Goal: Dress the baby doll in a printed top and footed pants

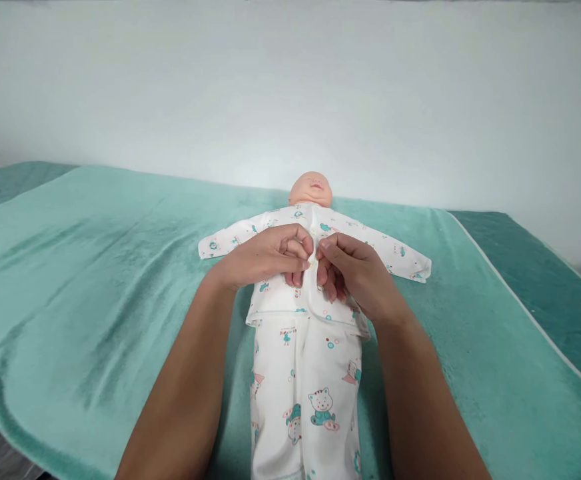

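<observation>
A baby doll (310,189) lies on its back, dressed in a white printed shirt (280,303) with long sleeves spread to both sides. White trousers (303,393) with bear prints cover its legs, which point toward me. Over the chest, my left hand (278,253) pinches the edge of the shirt's front opening between thumb and forefinger. Just across the opening, my right hand (348,267) pinches the other edge, its remaining fingers curled down on the cloth. The fastening between my fingertips is too small to make out clearly.
A green plush blanket (95,300) with wrinkles on the left lies under the doll. Darker green cloth (535,287) shows beyond its pale edge at the right. Behind the doll's head rises a white wall (290,87).
</observation>
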`<action>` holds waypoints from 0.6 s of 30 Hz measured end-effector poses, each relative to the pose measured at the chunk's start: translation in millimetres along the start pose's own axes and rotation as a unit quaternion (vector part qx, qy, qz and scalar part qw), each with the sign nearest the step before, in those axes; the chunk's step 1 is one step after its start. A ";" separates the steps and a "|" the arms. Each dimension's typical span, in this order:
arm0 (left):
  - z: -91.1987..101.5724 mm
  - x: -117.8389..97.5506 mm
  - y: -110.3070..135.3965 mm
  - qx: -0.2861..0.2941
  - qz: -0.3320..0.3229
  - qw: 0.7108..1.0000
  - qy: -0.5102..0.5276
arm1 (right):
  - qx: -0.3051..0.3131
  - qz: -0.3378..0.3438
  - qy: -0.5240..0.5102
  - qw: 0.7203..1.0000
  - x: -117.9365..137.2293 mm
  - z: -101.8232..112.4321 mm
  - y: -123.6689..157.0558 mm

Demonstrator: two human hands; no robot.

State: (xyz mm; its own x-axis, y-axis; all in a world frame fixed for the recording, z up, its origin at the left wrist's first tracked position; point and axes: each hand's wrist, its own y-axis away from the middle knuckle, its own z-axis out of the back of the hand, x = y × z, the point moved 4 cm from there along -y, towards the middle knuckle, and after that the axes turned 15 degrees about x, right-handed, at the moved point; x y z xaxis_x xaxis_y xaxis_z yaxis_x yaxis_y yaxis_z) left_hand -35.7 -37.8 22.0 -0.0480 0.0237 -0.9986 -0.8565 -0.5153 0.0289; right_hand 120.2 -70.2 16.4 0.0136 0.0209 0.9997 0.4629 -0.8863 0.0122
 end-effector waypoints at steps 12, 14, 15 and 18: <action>0.0 1.2 2.7 0.013 0.039 0.999 -0.015 | 0.003 0.016 -0.002 1.000 0.3 0.7 0.7; -0.9 0.0 5.1 0.035 0.063 0.997 -0.029 | -0.004 0.033 -0.032 0.999 0.5 3.5 0.9; -1.3 -0.7 6.2 0.049 0.074 0.995 -0.036 | -0.011 0.044 -0.050 0.998 0.4 5.6 0.9; -0.9 -2.6 8.5 0.079 0.082 0.992 -0.046 | -0.058 0.092 -0.091 0.990 0.2 14.9 0.9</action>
State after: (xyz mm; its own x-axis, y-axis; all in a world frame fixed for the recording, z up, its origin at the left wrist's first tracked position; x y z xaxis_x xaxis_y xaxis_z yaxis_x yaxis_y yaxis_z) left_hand -42.5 -43.0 24.7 -0.2331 0.0319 -0.9719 -0.9030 -0.3780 0.2042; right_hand 133.8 -64.1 16.3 0.2531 -0.0715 0.9648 0.3329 -0.9299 -0.1562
